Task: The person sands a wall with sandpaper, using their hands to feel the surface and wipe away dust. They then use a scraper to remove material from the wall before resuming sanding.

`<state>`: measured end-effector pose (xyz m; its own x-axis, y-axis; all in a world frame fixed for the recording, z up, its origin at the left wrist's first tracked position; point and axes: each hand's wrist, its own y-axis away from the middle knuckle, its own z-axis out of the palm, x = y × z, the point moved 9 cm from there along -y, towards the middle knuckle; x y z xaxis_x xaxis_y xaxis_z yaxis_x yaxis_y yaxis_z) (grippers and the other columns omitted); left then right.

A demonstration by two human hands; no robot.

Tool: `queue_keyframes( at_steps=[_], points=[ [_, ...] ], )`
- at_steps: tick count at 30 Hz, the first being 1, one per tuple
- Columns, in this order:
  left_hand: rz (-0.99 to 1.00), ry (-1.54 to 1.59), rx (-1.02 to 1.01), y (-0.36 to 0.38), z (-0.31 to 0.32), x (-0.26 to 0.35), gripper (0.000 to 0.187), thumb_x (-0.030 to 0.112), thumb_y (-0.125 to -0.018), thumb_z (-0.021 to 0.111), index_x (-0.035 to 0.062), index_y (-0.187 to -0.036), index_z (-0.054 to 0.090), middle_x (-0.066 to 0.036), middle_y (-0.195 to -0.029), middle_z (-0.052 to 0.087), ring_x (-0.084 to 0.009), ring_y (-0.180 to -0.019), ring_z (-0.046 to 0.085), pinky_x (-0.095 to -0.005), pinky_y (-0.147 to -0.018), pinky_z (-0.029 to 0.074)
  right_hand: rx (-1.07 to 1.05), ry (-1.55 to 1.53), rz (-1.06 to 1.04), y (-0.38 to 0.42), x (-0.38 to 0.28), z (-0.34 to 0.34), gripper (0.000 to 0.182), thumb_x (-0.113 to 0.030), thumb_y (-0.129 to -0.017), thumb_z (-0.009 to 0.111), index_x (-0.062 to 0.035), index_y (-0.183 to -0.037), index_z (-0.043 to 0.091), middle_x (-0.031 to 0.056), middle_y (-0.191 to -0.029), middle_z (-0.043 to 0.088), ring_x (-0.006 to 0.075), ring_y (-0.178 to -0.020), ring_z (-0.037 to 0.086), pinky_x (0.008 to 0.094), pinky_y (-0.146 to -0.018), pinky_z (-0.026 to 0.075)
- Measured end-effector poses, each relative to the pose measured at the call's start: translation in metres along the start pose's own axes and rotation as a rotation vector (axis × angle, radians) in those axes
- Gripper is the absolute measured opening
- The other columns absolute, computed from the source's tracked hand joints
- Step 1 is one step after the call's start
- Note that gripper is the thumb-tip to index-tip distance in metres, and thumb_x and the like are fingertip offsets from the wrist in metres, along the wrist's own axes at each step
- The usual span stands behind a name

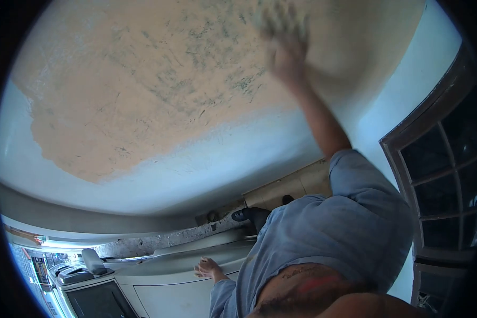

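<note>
My right hand (287, 40) reaches up to the wall (159, 95), over its tan patch. Motion blurs it, but the fingers look stretched out and apart; whether anything lies under the palm cannot be seen. The patch is scuffed with dark green-grey marks, and pale bluish-white wall surrounds it. Low on the left, my left hand (206, 268) hangs beside a white vehicle (169, 299), its fingers curled in. Anything inside those fingers is too small to make out.
A dark-framed window or door with panes (440, 180) is at right. The vehicle's side mirror (93, 261) sticks out at lower left. Below the wall are floor tiles (286, 185), a rough grey ground strip (169, 236) and my dark shoe (240, 215).
</note>
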<state>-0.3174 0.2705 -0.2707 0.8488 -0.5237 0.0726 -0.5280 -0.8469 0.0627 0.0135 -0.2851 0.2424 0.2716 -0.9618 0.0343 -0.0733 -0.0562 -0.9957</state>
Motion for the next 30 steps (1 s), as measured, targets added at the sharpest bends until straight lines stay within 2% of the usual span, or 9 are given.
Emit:
queue_keyframes(
  at_steps=[5, 8, 12, 15, 17, 22, 24, 26, 30],
  points=[
    [0.000, -0.008, 0.010, 0.002, -0.004, 0.002, 0.040, 0.038, -0.094, 0.047, 0.0092, -0.095, 0.075, -0.012, -0.108, 0.070, -0.0285, -0.130, 0.043, -0.0526, -0.115, 0.014, -0.224, -0.144, 0.040, 0.234, -0.037, 0.032, 0.038, -0.015, -0.094, 0.044, -0.0192, -0.126, 0.063, 0.0077, -0.140, 0.053, 0.0283, -0.139, 0.038, 0.0607, -0.115, 0.013],
    [0.018, 0.019, 0.018, 0.000, -0.002, 0.000, 0.041, 0.038, -0.094, 0.046, 0.0095, -0.095, 0.075, -0.012, -0.108, 0.069, -0.0291, -0.129, 0.044, -0.0531, -0.115, 0.015, -0.028, -0.135, -0.231, 0.147, -0.003, 0.015, 0.040, -0.014, -0.093, 0.042, -0.0143, -0.128, 0.061, 0.0101, -0.143, 0.050, 0.0301, -0.140, 0.035, 0.0600, -0.115, 0.014],
    [0.009, -0.030, 0.023, -0.001, -0.001, 0.001, 0.041, 0.038, -0.094, 0.046, 0.0087, -0.092, 0.074, -0.012, -0.106, 0.070, -0.0301, -0.128, 0.045, -0.0538, -0.115, 0.016, -0.065, -0.250, 0.291, -0.032, 0.109, -0.015, 0.044, -0.015, -0.088, 0.047, -0.0047, -0.130, 0.056, 0.0228, -0.145, 0.041, 0.0438, -0.137, 0.033, 0.0551, -0.113, 0.024],
    [0.003, -0.019, 0.029, -0.001, -0.002, 0.002, 0.041, 0.038, -0.094, 0.046, 0.0087, -0.090, 0.075, -0.013, -0.105, 0.070, -0.0305, -0.127, 0.046, -0.0539, -0.115, 0.016, 0.049, 0.113, 0.183, -0.060, 0.133, -0.025, 0.036, -0.014, -0.091, 0.048, 0.0039, -0.119, 0.062, 0.0205, -0.114, 0.065, 0.0383, -0.109, 0.060, 0.0445, -0.097, 0.044],
    [-0.014, -0.029, 0.045, -0.010, 0.012, -0.010, 0.041, 0.038, -0.094, 0.046, 0.0088, -0.089, 0.075, -0.013, -0.105, 0.070, -0.0306, -0.127, 0.046, -0.0539, -0.115, 0.016, 0.152, 0.154, -0.050, -0.019, 0.077, -0.041, 0.037, -0.013, -0.095, 0.044, 0.0046, -0.124, 0.058, 0.0222, -0.129, 0.058, 0.0402, -0.123, 0.052, 0.0446, -0.105, 0.038],
    [-0.092, 0.010, -0.033, -0.034, 0.072, -0.033, 0.041, 0.038, -0.094, 0.046, 0.0090, -0.090, 0.075, -0.012, -0.107, 0.070, -0.0304, -0.127, 0.046, -0.0528, -0.114, 0.017, 0.043, -0.153, 0.120, 0.172, 0.093, -0.018, 0.035, -0.012, -0.096, 0.045, 0.0059, -0.123, 0.059, 0.0271, -0.137, 0.050, 0.0435, -0.134, 0.039, 0.0524, -0.113, 0.024],
    [0.030, -0.058, -0.038, -0.027, 0.049, -0.023, 0.041, 0.039, -0.093, 0.046, 0.0095, -0.093, 0.075, -0.011, -0.108, 0.070, -0.0295, -0.128, 0.046, -0.0521, -0.114, 0.018, 0.035, 0.120, -0.050, 0.082, 0.094, -0.032, 0.033, -0.015, -0.096, 0.048, 0.0060, -0.118, 0.062, 0.0256, -0.129, 0.057, 0.0398, -0.125, 0.051, 0.0479, -0.108, 0.034],
    [0.001, -0.085, -0.043, -0.032, 0.059, -0.029, 0.040, 0.039, -0.093, 0.047, 0.0106, -0.096, 0.075, -0.009, -0.108, 0.070, -0.0279, -0.129, 0.046, -0.0521, -0.114, 0.018, 0.079, 0.080, 0.069, 0.005, 0.173, -0.037, 0.036, -0.026, -0.097, 0.049, 0.0041, -0.108, 0.066, 0.0230, -0.096, 0.068, 0.0347, -0.087, 0.068, 0.0393, -0.078, 0.051],
    [-0.054, -0.034, -0.026, -0.035, 0.068, -0.038, 0.039, 0.040, -0.094, 0.047, 0.0117, -0.095, 0.075, -0.009, -0.107, 0.070, -0.0266, -0.129, 0.046, -0.0524, -0.114, 0.017, -0.087, 0.114, 0.346, -0.092, 0.174, -0.052, 0.033, -0.020, -0.092, 0.050, -0.0031, -0.118, 0.064, 0.0193, -0.111, 0.066, 0.0399, -0.103, 0.061, 0.0446, -0.088, 0.048]
  ],
)
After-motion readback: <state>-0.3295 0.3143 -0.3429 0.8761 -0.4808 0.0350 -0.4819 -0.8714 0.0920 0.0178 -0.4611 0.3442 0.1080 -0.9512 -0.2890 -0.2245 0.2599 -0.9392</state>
